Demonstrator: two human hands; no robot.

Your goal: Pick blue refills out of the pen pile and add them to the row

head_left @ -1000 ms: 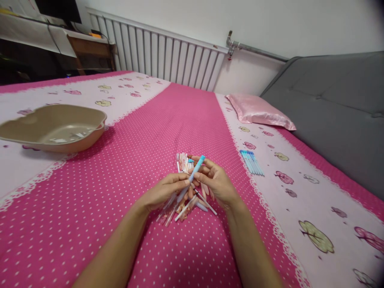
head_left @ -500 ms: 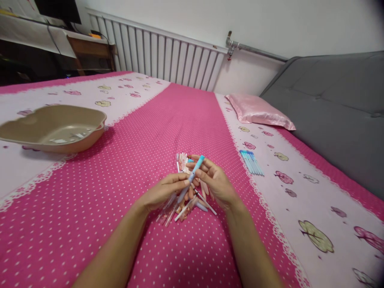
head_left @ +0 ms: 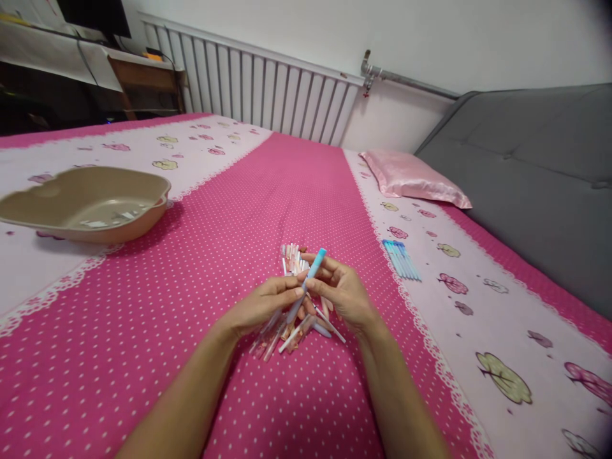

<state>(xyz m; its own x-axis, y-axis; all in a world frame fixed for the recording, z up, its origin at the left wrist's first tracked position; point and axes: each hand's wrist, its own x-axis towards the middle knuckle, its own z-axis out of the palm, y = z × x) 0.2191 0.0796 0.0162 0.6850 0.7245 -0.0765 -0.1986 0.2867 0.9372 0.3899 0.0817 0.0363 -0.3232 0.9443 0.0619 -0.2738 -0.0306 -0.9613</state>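
L hand (head_left: 262, 302) + R hand (head_left: 348, 296): both bare, slim fingers (head_left: 285, 282), thumbs (head_left: 322, 289) approx. same build L vs R. L wrist (head_left: 233, 329) & R wrist (head_left: 371, 328) bare too, narrow. L forearm (head_left: 186, 392) / R forearm (head_left: 404, 389): bare to btm edge of view, smooth outline, slim at wrist, wider twd elbow. Nail detail too small to tell. Upper arms OOF, clothing TBD.
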